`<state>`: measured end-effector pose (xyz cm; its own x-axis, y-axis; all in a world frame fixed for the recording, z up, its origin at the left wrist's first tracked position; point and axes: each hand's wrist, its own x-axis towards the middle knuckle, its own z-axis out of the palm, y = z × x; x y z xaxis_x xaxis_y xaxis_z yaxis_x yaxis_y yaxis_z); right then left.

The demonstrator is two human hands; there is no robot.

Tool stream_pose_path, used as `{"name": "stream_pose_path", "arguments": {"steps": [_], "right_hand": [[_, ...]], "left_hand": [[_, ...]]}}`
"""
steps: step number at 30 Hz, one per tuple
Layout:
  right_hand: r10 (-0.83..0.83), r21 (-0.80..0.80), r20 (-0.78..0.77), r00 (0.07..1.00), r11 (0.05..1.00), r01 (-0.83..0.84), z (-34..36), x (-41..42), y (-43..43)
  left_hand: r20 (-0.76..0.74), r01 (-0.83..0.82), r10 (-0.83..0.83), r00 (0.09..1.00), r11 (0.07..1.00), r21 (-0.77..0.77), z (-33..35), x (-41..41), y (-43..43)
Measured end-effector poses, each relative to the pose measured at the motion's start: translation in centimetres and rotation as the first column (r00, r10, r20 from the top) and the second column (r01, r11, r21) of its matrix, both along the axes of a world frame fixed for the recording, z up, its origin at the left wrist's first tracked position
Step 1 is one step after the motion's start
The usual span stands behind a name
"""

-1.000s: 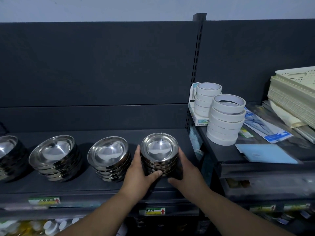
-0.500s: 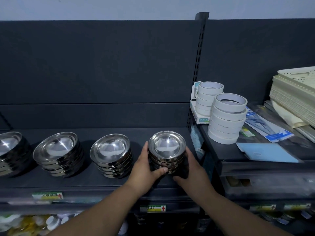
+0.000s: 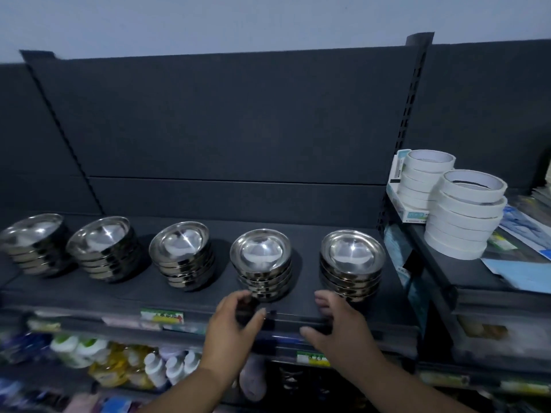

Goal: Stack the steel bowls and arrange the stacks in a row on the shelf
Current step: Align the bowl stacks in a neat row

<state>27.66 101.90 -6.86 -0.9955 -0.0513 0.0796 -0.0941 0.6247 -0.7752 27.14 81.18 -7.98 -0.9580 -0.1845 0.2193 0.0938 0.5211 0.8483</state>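
Several stacks of steel bowls stand in a row on the dark shelf (image 3: 134,290). The rightmost stack (image 3: 351,257) sits close to the shelf's right end, and the neighbouring stack (image 3: 261,254) is a gap to its left. Further left are the middle stack (image 3: 182,242) and two more stacks (image 3: 101,239) (image 3: 32,234). My left hand (image 3: 232,326) hovers at the shelf's front edge, just below the second stack from the right, fingers loosely curled and holding nothing. My right hand (image 3: 337,326) hovers in front of the rightmost stack, fingers relaxed and apart from the bowls.
A higher shelf on the right carries two piles of white tape rolls (image 3: 465,216) (image 3: 423,177) and blue papers (image 3: 524,275). A slotted upright post (image 3: 408,129) separates the two shelves. Bottles (image 3: 155,368) fill the shelf below.
Both hands have let go of the rightmost stack and pulled back to the shelf's front edge. The view has widened leftward, showing more stacks.
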Motion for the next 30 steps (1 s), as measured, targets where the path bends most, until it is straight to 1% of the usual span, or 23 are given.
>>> {"name": "stream_pose_path", "arguments": {"steps": [3, 6, 9, 13, 15, 18, 21, 25, 30], "right_hand": [[-0.009, -0.046, 0.051, 0.999, 0.999, 0.011, 0.4, -1.0, -3.5], [-0.13, -0.114, 0.068, 0.989, 0.984, 0.137, 0.4, -1.9, -6.9], [-0.257, -0.164, 0.073, 0.964, 0.95, 0.266, 0.2, -2.9, -9.5], [-0.388, -0.245, 0.061, 0.919, 0.887, 0.391, -0.3, -4.2, -11.6], [-0.446, -0.256, 0.054, 0.894, 0.859, 0.444, -0.7, -4.6, -12.5], [-0.523, -0.256, 0.017, 0.852, 0.822, 0.509, -1.2, -5.3, -13.7], [-0.552, -0.28, -0.031, 0.833, 0.805, 0.523, -1.3, -5.8, -14.5], [-0.575, -0.293, -0.004, 0.818, 0.783, 0.549, -1.0, -6.4, -15.1], [-0.622, -0.258, 0.028, 0.782, 0.752, 0.607, -1.1, -7.0, -15.6]], "left_hand": [[0.053, -0.123, 0.121, 0.991, 0.991, 0.045, 0.4, -0.6, -4.6], [0.064, -0.251, 0.245, 0.967, 0.964, 0.093, 0.6, -1.1, -8.9], [0.1, -0.288, 0.278, 0.955, 0.952, 0.101, 1.1, -1.9, -12.6], [0.193, -0.158, 0.134, 0.972, 0.98, 0.118, 1.5, -4.6, -15.6], [0.216, -0.085, 0.056, 0.975, 0.988, 0.129, 1.1, -6.1, -16.2], [0.182, -0.015, -0.013, 0.983, 0.988, 0.153, 0.5, -7.8, -16.7], [0.143, 0.023, -0.048, 0.989, 0.985, 0.174, 0.0, -9.0, -17.2], [0.122, 0.071, -0.094, 0.988, 0.982, 0.178, -0.2, -9.9, -18.0], [0.095, 0.097, -0.113, 0.989, 0.982, 0.16, -0.1, -10.3, -18.2]]}}
